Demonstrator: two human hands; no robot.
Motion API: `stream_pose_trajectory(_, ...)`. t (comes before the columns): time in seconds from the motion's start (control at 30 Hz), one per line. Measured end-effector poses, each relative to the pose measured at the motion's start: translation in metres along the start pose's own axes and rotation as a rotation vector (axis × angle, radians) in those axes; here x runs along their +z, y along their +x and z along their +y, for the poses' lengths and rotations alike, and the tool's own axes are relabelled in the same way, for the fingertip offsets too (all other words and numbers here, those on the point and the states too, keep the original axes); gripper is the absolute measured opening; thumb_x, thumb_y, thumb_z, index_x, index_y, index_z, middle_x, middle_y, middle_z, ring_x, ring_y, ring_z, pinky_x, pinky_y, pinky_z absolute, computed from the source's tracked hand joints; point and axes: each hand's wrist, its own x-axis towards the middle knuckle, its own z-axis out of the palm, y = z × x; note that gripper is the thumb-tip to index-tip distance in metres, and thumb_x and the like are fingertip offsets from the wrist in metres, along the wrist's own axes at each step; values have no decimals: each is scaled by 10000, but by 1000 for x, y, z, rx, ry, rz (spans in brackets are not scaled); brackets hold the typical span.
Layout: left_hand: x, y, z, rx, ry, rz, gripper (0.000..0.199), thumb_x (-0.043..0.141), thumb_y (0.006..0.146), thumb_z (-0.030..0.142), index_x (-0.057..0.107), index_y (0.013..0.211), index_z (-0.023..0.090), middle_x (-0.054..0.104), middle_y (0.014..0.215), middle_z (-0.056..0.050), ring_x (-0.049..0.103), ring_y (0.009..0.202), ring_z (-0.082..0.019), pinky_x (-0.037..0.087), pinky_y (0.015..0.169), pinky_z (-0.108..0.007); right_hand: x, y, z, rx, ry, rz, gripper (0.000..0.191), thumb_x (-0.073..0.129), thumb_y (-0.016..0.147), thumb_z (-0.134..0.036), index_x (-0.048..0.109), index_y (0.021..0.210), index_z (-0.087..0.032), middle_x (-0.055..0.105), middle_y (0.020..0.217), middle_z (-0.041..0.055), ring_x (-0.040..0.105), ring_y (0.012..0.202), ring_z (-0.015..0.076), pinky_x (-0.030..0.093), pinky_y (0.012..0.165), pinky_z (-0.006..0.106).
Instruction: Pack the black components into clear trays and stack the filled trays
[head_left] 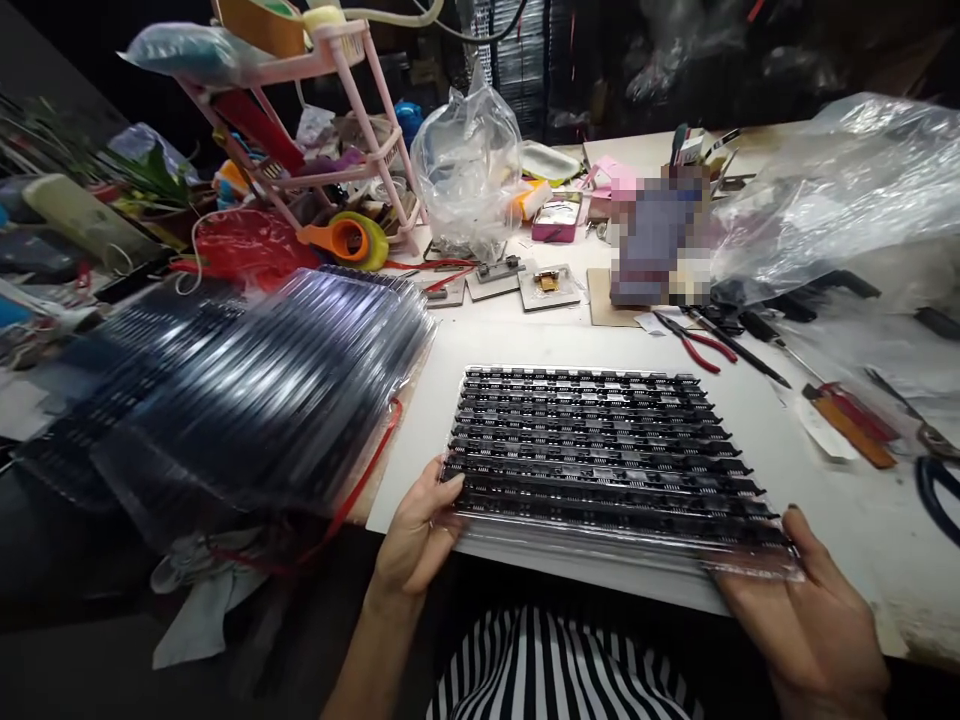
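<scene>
A clear plastic tray (pixel 600 535) filled with rows of small black parts (pixel 592 440) lies between my hands, over the near edge of the white table. My left hand (pixel 420 525) grips its near left corner, thumb on top and fingers underneath. At the near right corner my right hand (pixel 806 605) holds the tray from below, with the thumb up along its side; some of those fingers are hidden. Left of the tray, a stack of similar clear trays (pixel 247 390) with dark contents rests at an angle, partly wrapped in plastic.
Red-handled pliers (pixel 697 345), a screwdriver (pixel 780 345) and black-handled scissors (pixel 937 500) lie to the right. Small metal blocks (pixel 551 288) sit behind the tray. A pink shelf rack (pixel 367 100) and a clear plastic bag (pixel 469 165) stand farther back. A red strap (pixel 367 480) hangs beside the stack.
</scene>
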Motion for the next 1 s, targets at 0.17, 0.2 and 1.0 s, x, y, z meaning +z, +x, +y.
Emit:
stream_pose_trajectory(0.17,-2,1,-1,9,5,-7,408,530,862,118,510,1262,196,637,1199,-71,575,1125,-230,437,985,-384,3,-1,0,31,-1,-15,266,443,910,-336,675,1040,-324,660,1173,1,587,1112,208,501,942,441)
stream_pose_trajectory(0.2,-2,1,0,5,5,-4,396,525,864,116,517,1252,193,639,1195,-71,576,1124,-228,442,980,-384,3,-1,0,30,3,-18,265,442,912,-332,675,1038,-324,657,1179,-1,585,1115,205,501,942,436)
stream_pose_trajectory(1.0,6,-3,-3,98,-483,112,360,354,960,250,568,1241,179,689,1108,-109,624,1056,-256,446,973,-504,12,-4,0,-12,-3,16,301,435,917,-252,643,1134,-262,611,1249,21,550,1163,199,532,924,367)
